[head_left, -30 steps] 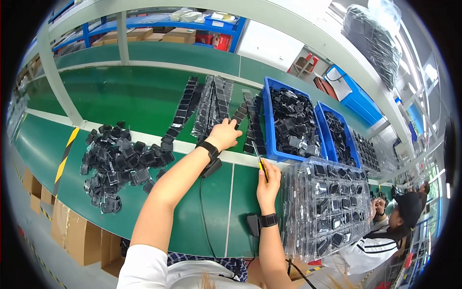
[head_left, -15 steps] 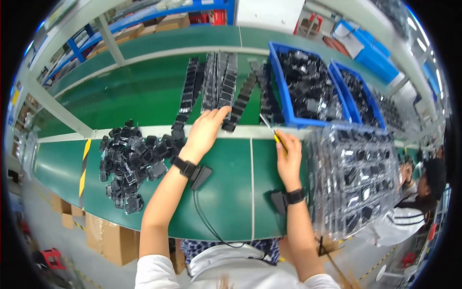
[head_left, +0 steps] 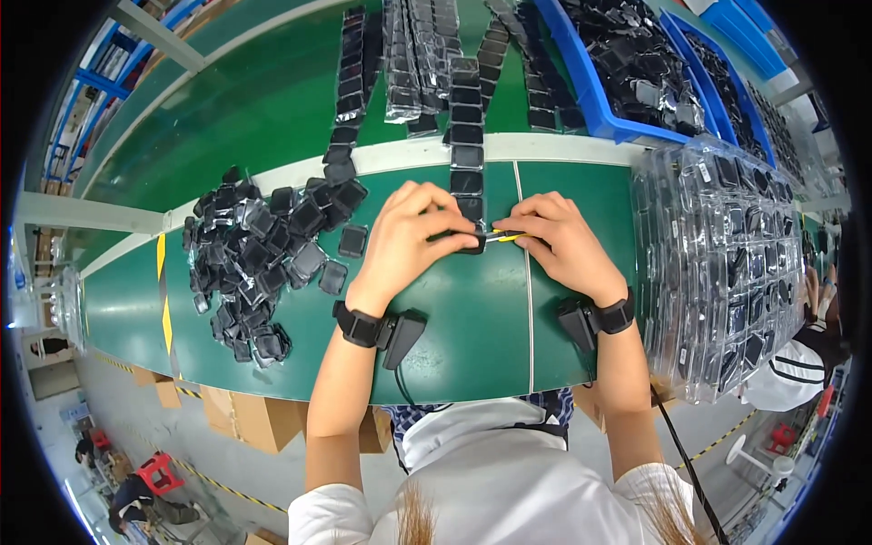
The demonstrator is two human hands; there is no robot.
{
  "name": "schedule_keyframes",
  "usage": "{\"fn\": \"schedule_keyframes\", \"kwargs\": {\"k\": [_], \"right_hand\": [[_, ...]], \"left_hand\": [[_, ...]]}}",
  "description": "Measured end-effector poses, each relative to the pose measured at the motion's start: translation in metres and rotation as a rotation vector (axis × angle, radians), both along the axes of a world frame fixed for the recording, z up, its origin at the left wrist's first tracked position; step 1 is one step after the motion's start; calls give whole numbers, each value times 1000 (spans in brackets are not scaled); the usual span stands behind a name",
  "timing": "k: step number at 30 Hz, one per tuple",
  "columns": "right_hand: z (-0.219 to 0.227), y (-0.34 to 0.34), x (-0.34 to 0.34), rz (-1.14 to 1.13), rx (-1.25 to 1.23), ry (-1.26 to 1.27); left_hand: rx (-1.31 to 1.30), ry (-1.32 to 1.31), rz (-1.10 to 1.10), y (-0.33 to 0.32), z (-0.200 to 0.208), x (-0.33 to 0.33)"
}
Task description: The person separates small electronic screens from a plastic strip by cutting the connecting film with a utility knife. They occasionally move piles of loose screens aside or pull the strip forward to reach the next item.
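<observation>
Strip's come forward since half a second ago — that ribbon of black square pieces in clear film point(head_left: 467, 159) now crosses the white rail point(head_left: 391, 160) onto the near green benchtop point(head_left: 463, 350), and both hands have closed in on its near end. Left hand point(head_left: 407, 234) pinches the end piece between thumb and fingers. Right hand point(head_left: 565, 241) grips a yellow-handled knife point(head_left: 511, 237), metal blade pointing left, right at that end piece. Can't tell if the edge is actually biting, too small to see.

If I'm reading it as a cut at the film, I'd keep the strip lightly taut, aim for the seam rather than a piece's face, and use short strokes. Watch that left thumb — the blade points straight toward it, so pinch further back or angle the tip away.

Around it: loose pile of black pieces point(head_left: 259, 250) on the left, more strips point(head_left: 413, 68) beyond the rail, blue bin point(head_left: 627, 130) at far right, stacked clear trays point(head_left: 713, 272) nearer on that side.
</observation>
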State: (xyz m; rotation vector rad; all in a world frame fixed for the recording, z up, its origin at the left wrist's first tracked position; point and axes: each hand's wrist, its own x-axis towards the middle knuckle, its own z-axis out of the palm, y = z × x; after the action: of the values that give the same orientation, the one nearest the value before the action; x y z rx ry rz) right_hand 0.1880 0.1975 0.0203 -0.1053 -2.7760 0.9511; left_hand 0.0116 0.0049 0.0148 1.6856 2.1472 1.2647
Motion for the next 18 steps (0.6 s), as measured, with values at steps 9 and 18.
{"fn": "schedule_keyframes", "kwargs": {"k": [9, 18], "right_hand": [[-4, 0, -1, -26, 117, 48], [-6, 11, -9, 35, 145, 53]], "left_hand": [[-85, -89, 46, 12, -21, -13], [-110, -6, 31, 9, -15, -14]]}}
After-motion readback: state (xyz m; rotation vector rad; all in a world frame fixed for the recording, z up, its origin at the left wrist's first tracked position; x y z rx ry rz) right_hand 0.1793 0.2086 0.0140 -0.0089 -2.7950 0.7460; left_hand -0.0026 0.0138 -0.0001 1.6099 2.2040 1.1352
